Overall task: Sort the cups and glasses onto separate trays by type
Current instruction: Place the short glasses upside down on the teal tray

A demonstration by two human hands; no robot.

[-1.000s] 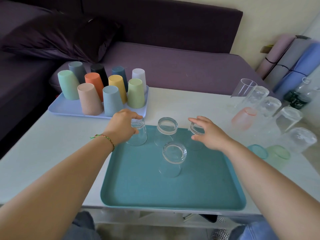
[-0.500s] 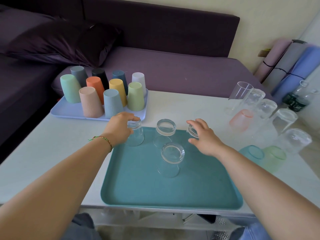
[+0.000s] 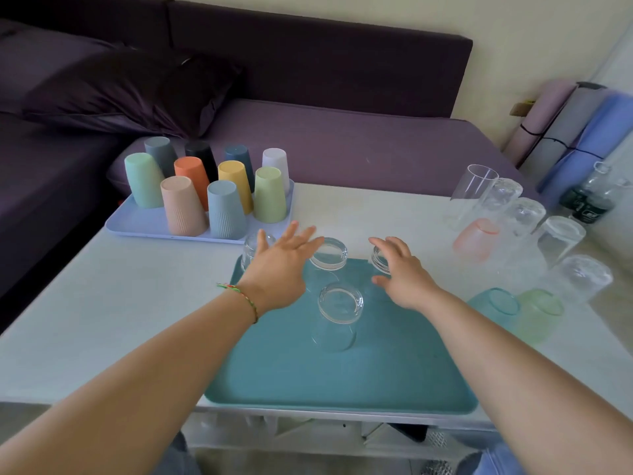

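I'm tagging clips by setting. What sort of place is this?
Most likely a home living room: a purple sofa with a dark cushion behind a low white table, rolled mats against the wall.

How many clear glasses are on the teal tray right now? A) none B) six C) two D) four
D: four upside-down clear glasses stand on the teal tray: one behind the left hand, one at back centre, one by the right hand, one nearer the front.
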